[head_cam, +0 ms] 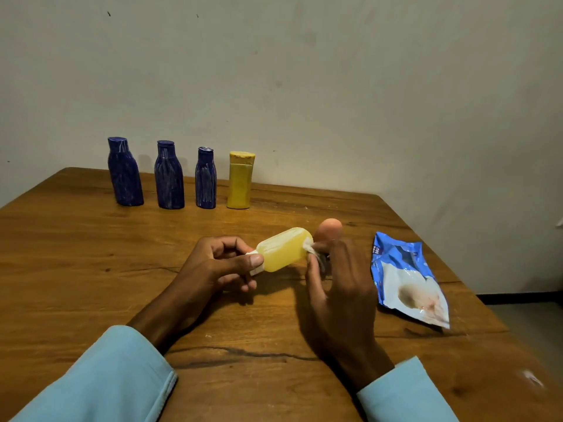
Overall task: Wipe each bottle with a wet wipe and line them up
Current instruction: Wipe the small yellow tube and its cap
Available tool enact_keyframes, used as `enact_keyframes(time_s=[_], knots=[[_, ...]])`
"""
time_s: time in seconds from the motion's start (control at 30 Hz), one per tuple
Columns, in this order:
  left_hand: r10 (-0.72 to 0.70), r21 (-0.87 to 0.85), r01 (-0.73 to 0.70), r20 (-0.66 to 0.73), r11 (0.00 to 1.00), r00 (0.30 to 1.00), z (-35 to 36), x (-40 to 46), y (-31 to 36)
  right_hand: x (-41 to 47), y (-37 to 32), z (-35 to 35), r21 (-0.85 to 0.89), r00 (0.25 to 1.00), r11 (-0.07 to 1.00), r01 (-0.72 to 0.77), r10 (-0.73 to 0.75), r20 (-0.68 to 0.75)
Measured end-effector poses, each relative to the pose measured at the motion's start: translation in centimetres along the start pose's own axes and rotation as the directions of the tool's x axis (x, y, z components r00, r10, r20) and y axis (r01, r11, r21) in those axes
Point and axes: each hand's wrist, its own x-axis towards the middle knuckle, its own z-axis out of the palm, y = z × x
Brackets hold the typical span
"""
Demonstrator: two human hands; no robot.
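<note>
My left hand [219, 266] pinches the white-capped end of a pale yellow translucent bottle [285, 249], holding it on its side above the table. My right hand [338, 287] pinches a white wet wipe [310, 249] against the bottle's far end. Behind my right hand stands an orange bottle [329, 228], mostly hidden. At the back, three blue bottles [125, 172] [169, 175] [206, 178] and a yellow bottle [240, 181] stand upright in a row.
A blue and white wet wipe packet [408, 278] lies flat to the right of my right hand, near the right edge of the wooden table [76, 269]. A pale wall rises just behind the table.
</note>
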Motion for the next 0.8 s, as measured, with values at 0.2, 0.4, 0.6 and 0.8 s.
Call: enact_keyframes(time_s=[0.2,0.4,0.6,0.8], knots=[[-0.002,-0.005,0.002,0.011,1.0,1.0,0.0,0.0,0.1,-1.0,-1.2,0.2,0.187,0.899,0.934,0.306,-0.348,0.267],[-0.014,-0.002,0.014,0.011,1.0,1.0,0.0,0.1,0.1,0.5,0.6,-0.1,0.045,0.999,0.997,-0.054,0.054,0.009],[-0.015,-0.009,0.015,0.034,1.0,0.999,0.2,0.0,0.1,-0.4,-0.7,0.0,0.097,0.969,0.979,0.179,-0.193,0.157],[0.0,-0.028,0.001,0.034,1.0,0.999,0.3,0.0,0.0,-0.1,-0.4,0.0,0.109,0.974,0.981,0.16,-0.175,0.148]])
